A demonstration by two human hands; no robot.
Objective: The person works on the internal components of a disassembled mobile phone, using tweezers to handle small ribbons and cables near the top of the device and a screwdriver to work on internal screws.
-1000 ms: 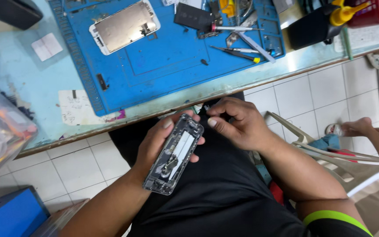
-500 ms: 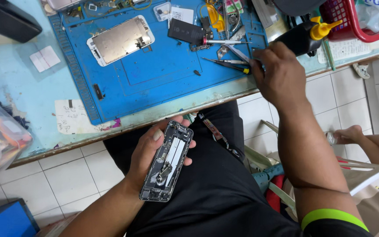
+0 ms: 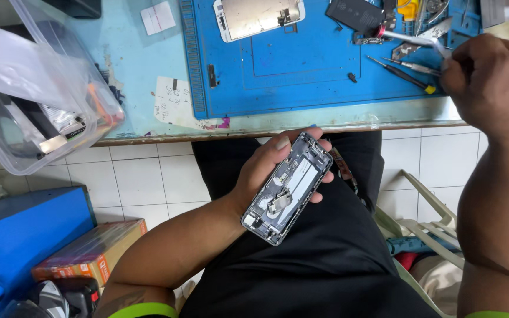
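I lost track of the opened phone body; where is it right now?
In the head view, the opened phone body lies in the left hand over the lap, centre frame, just below the table edge and the blue mat.

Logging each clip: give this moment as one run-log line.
left hand: holds open phone body over lap | right hand: grips tweezers over blue mat | screen panel on mat

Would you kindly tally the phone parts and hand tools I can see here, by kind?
Opened phone bodies: 1, in the left hand, the phone housing
Detached screens: 1, the screen panel
Batteries: 1, the black battery
Screwdrivers: 2, the yellow-tipped screwdriver, the silver screwdriver
Total: 5
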